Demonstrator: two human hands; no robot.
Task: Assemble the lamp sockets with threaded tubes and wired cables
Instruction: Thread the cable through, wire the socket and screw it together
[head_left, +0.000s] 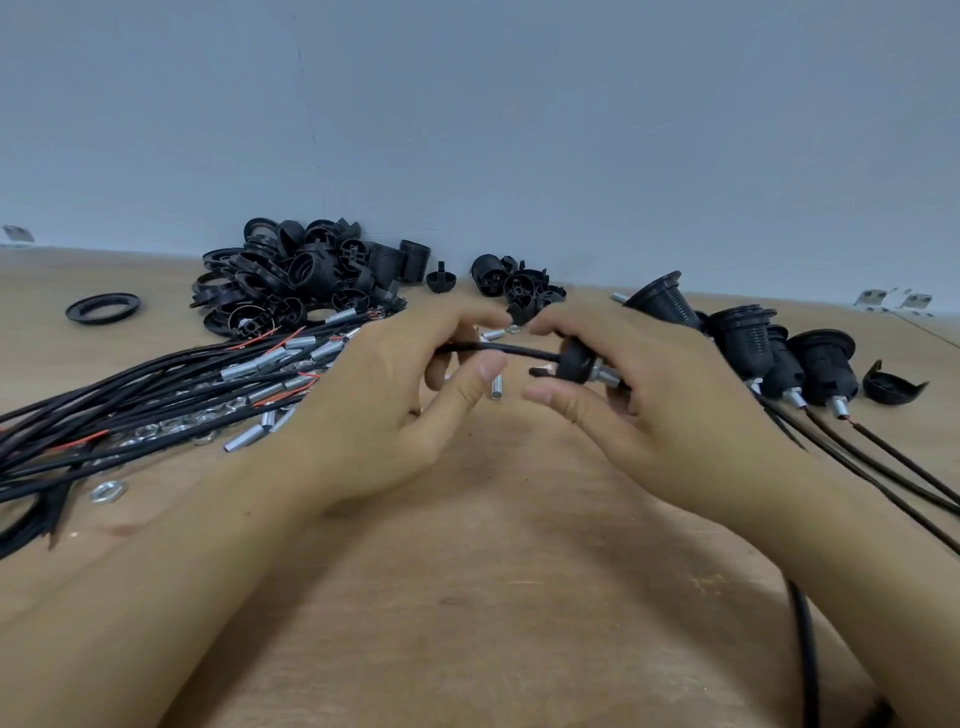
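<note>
Socket cap (574, 360) w/ threaded tube (605, 375) sits pinched in right hand (639, 395), above bench centre. Cable (498, 351) runs horiz. left-right through cap; left hand (395, 400) pinches its free end, fingers curled. Pull axis: leftward, along cable.

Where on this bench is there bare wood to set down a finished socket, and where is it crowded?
Free: the near middle of the table, between the forearms, and the far-left wood around the lone black ring. Crowded: the cable bundle at left, the socket-part pile behind it, the finished sockets at right.
</note>
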